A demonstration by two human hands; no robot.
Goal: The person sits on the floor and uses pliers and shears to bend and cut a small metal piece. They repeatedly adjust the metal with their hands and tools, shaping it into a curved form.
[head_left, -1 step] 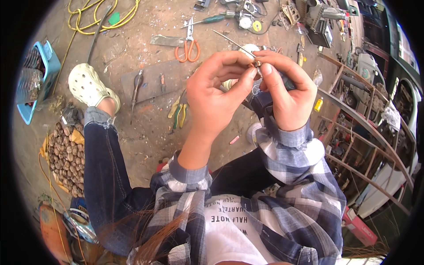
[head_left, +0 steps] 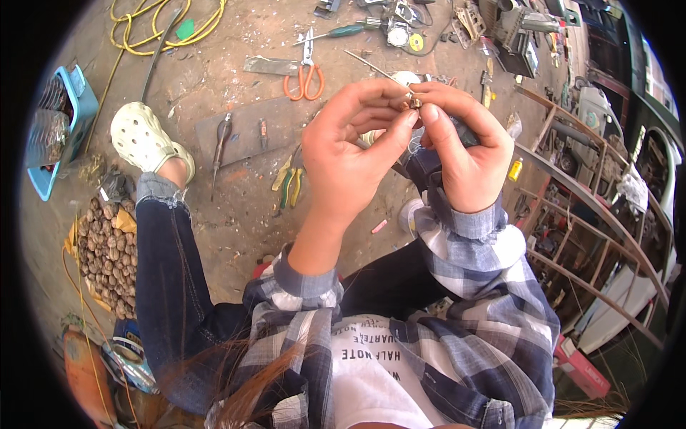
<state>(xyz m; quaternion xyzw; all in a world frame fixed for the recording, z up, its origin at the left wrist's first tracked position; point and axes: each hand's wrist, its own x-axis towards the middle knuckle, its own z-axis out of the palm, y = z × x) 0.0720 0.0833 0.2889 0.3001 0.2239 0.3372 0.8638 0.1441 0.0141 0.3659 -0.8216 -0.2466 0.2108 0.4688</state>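
L hand + R hand | tog. pinching 1 sm. metal pc.

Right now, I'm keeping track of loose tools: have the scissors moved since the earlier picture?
No, they show no shift in any direction: the scissors lie at the right end of the metal strip, just as before.

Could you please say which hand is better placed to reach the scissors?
Probably the left hand: it lies nearer the scissors than the right hand. Both are occupied at a small metal piece.
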